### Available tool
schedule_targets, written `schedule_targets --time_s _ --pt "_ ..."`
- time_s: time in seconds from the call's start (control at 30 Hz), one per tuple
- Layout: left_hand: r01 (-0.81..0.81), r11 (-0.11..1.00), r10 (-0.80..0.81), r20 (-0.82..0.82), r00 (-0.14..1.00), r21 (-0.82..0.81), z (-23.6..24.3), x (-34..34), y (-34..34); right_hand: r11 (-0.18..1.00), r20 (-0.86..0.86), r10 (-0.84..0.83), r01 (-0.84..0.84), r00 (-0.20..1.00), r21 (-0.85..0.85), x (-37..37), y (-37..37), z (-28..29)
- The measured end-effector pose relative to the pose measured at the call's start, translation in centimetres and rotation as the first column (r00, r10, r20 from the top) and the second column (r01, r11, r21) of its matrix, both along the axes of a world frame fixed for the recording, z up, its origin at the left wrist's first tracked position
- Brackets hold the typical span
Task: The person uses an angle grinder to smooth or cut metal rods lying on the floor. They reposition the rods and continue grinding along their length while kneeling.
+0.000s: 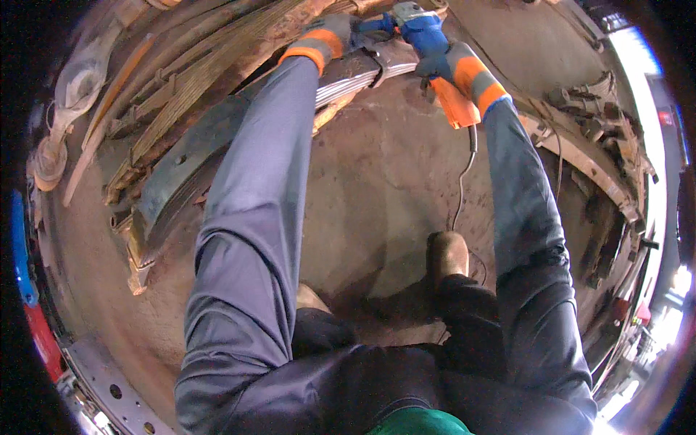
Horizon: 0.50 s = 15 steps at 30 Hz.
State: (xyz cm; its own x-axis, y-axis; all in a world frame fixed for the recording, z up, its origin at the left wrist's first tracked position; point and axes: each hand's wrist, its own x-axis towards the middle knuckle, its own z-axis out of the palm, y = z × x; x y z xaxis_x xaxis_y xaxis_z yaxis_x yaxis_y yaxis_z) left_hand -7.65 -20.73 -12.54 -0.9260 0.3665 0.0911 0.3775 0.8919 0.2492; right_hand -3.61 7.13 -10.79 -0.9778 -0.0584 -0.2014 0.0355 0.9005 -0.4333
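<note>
I hold a blue angle grinder (424, 35) at the far edge of the view. My left hand (335, 35), in a grey and orange glove, closes round its side handle. My right hand (458, 67), gloved alike, grips the grinder's body. An orange piece (455, 105) hangs below the right hand, where the dark power cord (462, 190) comes out. Under the grinder lies a curved stack of steel leaf springs (190, 148), held by a clamp band (379, 69). Its near edges shine bare between my hands. The grinder's disc is not clearly visible.
More rusty leaf springs (174, 94) lie to the left, beside a bar with a round eye (76, 87). Rusty parts (591, 163) are piled at the right. The cord runs along the floor by my right boot (447, 255). A steel rail with holes (109, 384) is at lower left.
</note>
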Motion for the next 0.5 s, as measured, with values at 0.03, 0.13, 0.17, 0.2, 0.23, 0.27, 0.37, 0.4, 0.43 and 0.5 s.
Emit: schedule_targets --time_s 0.03,0.13,0.17,0.2,0.23,0.27,0.37,0.4,0.43,0.5 --pt "-0.032 0.999 0.032 -0.005 0.999 0.021 0.1 0.6 -0.8 0.999 0.048 0.019 -0.018 0.999 -0.032 0.2 -1.2 1.0" --pt "-0.064 0.991 0.061 0.031 0.998 0.114 0.8 1.0 -1.8 0.991 -0.065 0.000 -0.009 0.998 -0.134 1.9 -2.5 -0.1" --pt "-0.039 0.996 0.036 0.033 0.999 0.086 0.5 0.7 -2.7 0.985 -0.074 -0.024 0.011 0.997 -0.170 2.7 -3.1 -0.1" --pt "-0.013 0.998 0.011 0.037 0.999 0.058 0.2 0.5 -3.5 0.983 -0.085 -0.009 -0.006 0.996 -0.183 2.7 -3.9 0.1" --pt "0.017 0.999 -0.020 0.061 0.998 0.044 1.4 1.0 -2.8 0.984 -0.090 -0.022 0.006 0.996 -0.179 2.8 -3.0 -0.1" --pt "0.028 0.998 -0.032 0.058 0.998 0.062 1.6 1.0 -3.3 0.993 -0.061 0.023 -0.030 0.998 -0.112 3.1 -3.8 0.8" --pt "0.004 1.000 -0.004 0.134 0.991 -0.003 1.1 -0.2 -5.9 0.987 0.063 0.103 -0.095 0.993 -0.128 4.4 -5.3 4.4" --pt "0.037 0.999 -0.039 0.144 0.989 0.017 0.1 -0.7 -7.2 0.979 0.111 0.128 -0.107 0.986 -0.174 5.1 -5.9 5.1" --pt "0.082 0.995 -0.088 0.148 0.985 0.049 0.0 -0.9 -7.3 0.980 0.093 0.103 -0.085 0.990 -0.181 6.0 -5.8 5.7" --pt "0.147 0.989 -0.150 0.103 0.983 0.030 -0.5 -1.4 -6.3 0.967 -0.004 0.214 -0.213 0.977 -0.142 5.4 -4.0 3.9"
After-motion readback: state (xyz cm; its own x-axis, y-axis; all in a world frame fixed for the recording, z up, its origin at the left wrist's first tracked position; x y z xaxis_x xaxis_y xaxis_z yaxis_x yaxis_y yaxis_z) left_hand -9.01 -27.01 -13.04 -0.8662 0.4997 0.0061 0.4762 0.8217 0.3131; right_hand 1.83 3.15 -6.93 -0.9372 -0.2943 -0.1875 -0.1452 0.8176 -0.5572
